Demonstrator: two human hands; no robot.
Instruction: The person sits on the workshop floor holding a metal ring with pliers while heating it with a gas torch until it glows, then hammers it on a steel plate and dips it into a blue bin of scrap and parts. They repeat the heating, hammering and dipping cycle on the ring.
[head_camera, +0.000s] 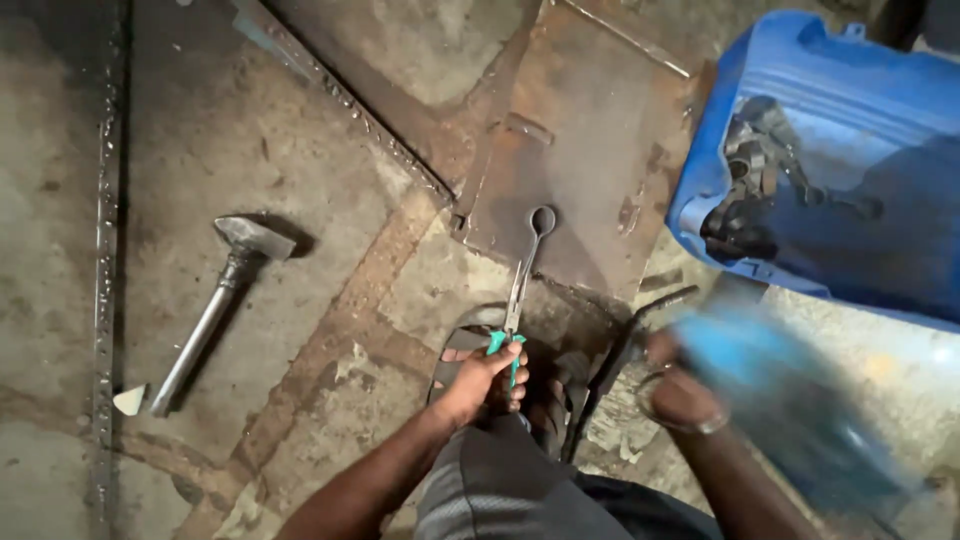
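Observation:
My left hand grips the green handles of long metal tongs. Their far end holds a small metal ring against a rusty steel plate on the floor. My right hand is closed on a blue power tool, which is blurred by motion, and a bangle sits on that wrist. My sandalled foot rests just below the plate, next to the left hand.
A metal hammer lies on the concrete floor at the left. A blue plastic tub with several dark metal parts stands at the upper right. A thin steel strip runs down the left edge. A dark bent rod lies beside my foot.

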